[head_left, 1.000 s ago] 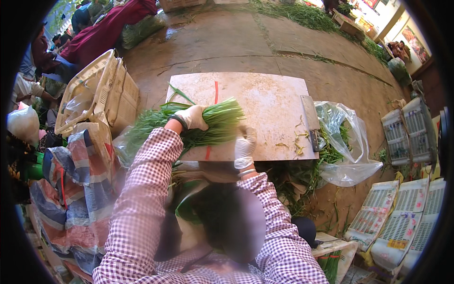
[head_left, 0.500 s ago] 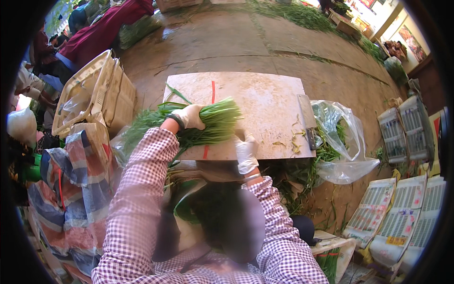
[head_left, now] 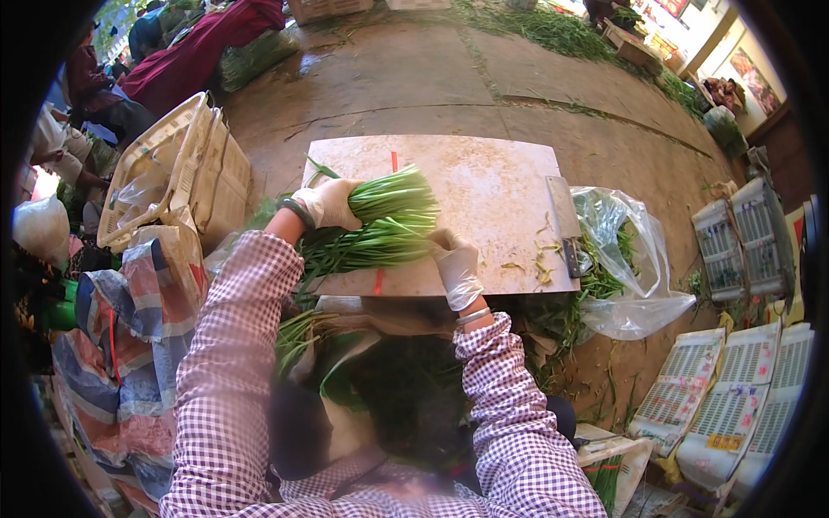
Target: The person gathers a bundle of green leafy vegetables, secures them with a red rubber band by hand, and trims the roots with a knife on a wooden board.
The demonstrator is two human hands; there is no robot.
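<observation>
Wearing a white glove, my left hand (head_left: 332, 204) is wrapped over a thick bunch of chives (head_left: 389, 216) lying across the left part of a pale board (head_left: 484, 186). The pale stalk ends point right, while the dark green leaves trail left past my wrist. My gloved right hand (head_left: 455, 262) is by the lower stalk ends, its fingers drawn together against them; anything pinched in them is too small to make out. A cleaver (head_left: 563, 207) lies along the board's right edge, its dark handle toward me. Yellowish leaf scraps (head_left: 546, 259) lie near it.
A clear plastic bag (head_left: 635, 285) with greens sits right of the board. Cream plastic crates (head_left: 186, 173) and a striped woven sack (head_left: 129, 371) stand at left. Bundled printed sheets (head_left: 682, 375) are at right. Loose greens (head_left: 298, 337) hang below the board's near edge.
My left hand has shifted slightly left and up on the chives. My right hand has moved slightly up and right, now against the stalk ends. The stalks show more spread out.
</observation>
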